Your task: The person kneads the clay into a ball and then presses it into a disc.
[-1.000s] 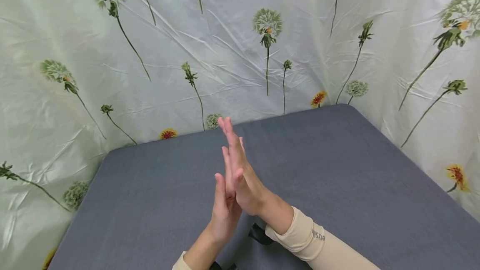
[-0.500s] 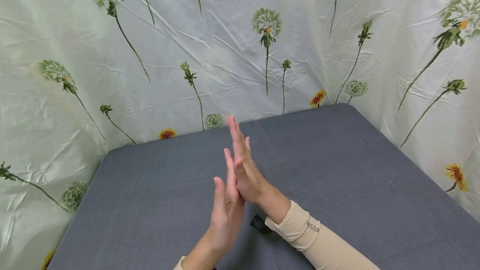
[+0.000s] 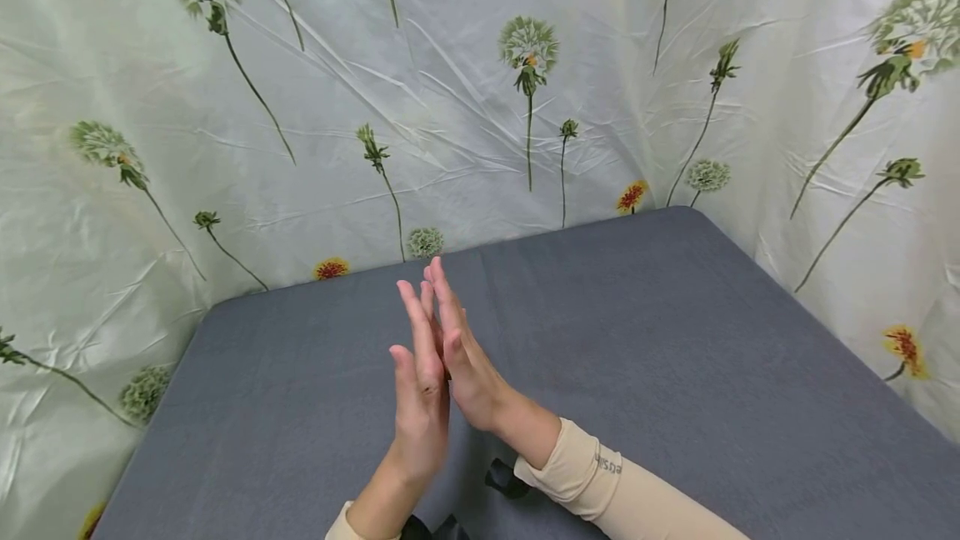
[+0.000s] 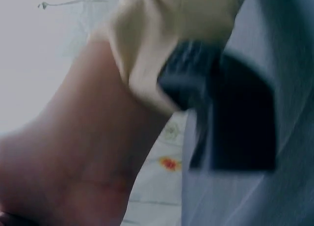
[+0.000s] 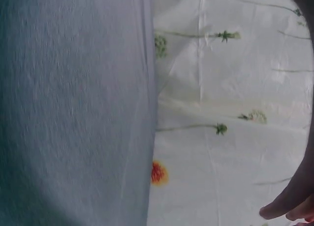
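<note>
In the head view, my left hand (image 3: 422, 411) and right hand (image 3: 472, 377) stand upright, palm to palm, above the grey surface. Fingers on both are straight and point away from me, with nothing visible between them. The palms touch or nearly touch; the exact contact is hidden. My right fingertips reach slightly higher than the left ones. The left wrist view has a bare wrist (image 4: 93, 123) with a cream cuff and a black wrist device (image 4: 235, 118). At the lower right of the right wrist view, dark fingertips (image 5: 279, 206) show.
A grey padded surface (image 3: 637, 340) spreads beneath the hands. Behind and beside it hangs a pale curtain (image 3: 465, 90) printed with dandelions and orange flowers. Black wrist gear (image 3: 506, 477) sits under the right cuff (image 3: 562, 469).
Both hands have shifted left and slightly down since half a second ago. Before that, the right hand slid a little to the right along the left one.
</note>
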`<state>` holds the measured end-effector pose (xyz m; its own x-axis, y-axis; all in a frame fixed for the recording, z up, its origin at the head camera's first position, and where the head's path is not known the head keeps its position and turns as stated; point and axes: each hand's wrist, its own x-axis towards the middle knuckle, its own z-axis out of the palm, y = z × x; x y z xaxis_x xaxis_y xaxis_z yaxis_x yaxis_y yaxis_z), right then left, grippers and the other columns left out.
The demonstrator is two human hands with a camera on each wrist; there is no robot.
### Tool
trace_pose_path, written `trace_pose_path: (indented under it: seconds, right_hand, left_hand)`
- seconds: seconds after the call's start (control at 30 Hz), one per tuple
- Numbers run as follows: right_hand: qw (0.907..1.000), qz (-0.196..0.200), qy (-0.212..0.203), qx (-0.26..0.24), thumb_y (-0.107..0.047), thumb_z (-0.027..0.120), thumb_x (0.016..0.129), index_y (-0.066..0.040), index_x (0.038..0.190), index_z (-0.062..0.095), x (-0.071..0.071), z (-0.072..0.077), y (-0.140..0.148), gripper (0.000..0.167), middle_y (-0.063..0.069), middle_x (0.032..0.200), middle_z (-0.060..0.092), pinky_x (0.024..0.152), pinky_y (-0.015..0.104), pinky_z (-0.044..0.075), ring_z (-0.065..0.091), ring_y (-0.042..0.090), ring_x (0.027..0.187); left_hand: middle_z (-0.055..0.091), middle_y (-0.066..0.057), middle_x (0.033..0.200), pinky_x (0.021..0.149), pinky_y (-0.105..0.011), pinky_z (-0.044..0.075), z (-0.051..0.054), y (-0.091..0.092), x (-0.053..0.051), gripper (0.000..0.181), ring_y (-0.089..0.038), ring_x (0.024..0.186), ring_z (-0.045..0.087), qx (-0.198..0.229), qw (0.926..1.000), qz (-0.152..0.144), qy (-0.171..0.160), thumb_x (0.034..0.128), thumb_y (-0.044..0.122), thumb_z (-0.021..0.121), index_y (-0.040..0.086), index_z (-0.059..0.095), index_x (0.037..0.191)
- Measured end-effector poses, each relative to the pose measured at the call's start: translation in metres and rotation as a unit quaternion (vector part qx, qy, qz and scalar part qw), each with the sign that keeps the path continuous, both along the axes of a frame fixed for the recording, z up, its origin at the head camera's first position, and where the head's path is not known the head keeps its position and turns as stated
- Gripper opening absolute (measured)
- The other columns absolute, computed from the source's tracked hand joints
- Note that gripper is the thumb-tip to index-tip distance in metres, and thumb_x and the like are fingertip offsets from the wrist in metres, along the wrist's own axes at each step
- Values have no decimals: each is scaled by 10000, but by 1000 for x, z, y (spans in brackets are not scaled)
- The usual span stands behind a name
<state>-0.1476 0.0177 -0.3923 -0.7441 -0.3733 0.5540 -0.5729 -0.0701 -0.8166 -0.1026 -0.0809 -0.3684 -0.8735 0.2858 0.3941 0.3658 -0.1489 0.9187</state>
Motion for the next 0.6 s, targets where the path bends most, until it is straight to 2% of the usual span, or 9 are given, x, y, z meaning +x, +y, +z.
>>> trace_pose_path:
  seconds: [0.13,0.23,0.27,0.43,0.5,0.6]
  right_hand:
    - [9994,281,-197,-42,-840,-16,1004,-223,1733,-120,8,0,-6,962,-53,1820,-122,1302,708,56,-57,225,1696]
    - [9990,384,-217,-73,-826,-22,1012,-239,1734,-116,14,2,-8,936,-56,1820,-120,1291,717,132,-68,232,1694]
    - [9991,387,-174,-59,-818,-30,1016,-238,1734,-117,16,3,-9,927,-50,1821,-118,1291,723,119,-73,236,1694]
    - [9991,365,116,-181,-791,-38,1032,-228,1735,-114,21,8,-8,904,-17,1830,-62,1287,751,56,-19,243,1702]
    - [9987,360,215,-283,-808,-30,1022,-237,1736,-113,20,11,-6,917,-11,1832,-23,1284,751,45,14,231,1703]
    - [9984,236,381,-341,-824,-17,1015,-235,1740,-88,15,17,-2,937,13,1831,58,1287,730,-40,54,229,1702]
  left_hand:
    - [-178,170,1788,1270,-749,-110,-1,-8,-8,725,-174,1669,-221,5,9994,325,-82,1043,744,-71,404,-326,1630]
    - [-177,150,1792,1300,-714,-84,-4,-13,-15,734,-181,1674,-203,139,9986,454,-235,1038,762,-60,416,-329,1627]
    - [-172,138,1795,1312,-696,-71,-5,-14,-18,730,-184,1677,-191,209,9983,465,-287,1038,764,-58,424,-325,1627]
    - [-136,69,1814,1351,-619,-6,-14,-15,-27,714,-216,1697,-92,525,9974,202,-452,1048,747,-56,425,-313,1631]
    - [-112,48,1820,1353,-604,-27,-18,-13,-27,724,-241,1701,-44,558,9972,25,-493,1052,739,-57,397,-327,1631]
    - [-63,17,1828,1340,-625,-66,-22,-9,-23,733,-281,1698,-7,504,9972,-182,-520,1059,713,-78,343,-347,1631]
